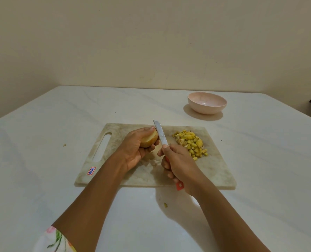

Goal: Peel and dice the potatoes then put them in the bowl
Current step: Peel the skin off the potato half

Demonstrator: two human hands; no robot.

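In the head view, the left hand (135,149) is holding a potato (149,139) just above the cutting board (114,139), its fingers (145,130) curling over the top and underneath so the potato is cupped in the palm. The potato is showing a pale band next to browner skin, so it looks only partly peeled. The right hand (179,165) is gripping the red handle of a knife (161,133), fingers (167,172) wrapped round it and one fingertip resting at the base of the blade. The blade is pointing away from the person and sitting just beside the potato's right end; I cannot tell whether it is touching.

On the right part of the board a pile of yellow diced potato (193,145) is lying, with a few peel scraps mixed in at its near-left edge. The pink bowl (206,110) is standing on the white bench (42,124) beyond the board's far right corner, well apart from the pile, and nothing is showing inside it.

Judging from this, the task is partway through: some potato is already peeled and diced, the one in hand is being peeled and is yet to be cut, and the move into the bowl is not yet done. Small scraps (165,205) are lying on the bench near the board.
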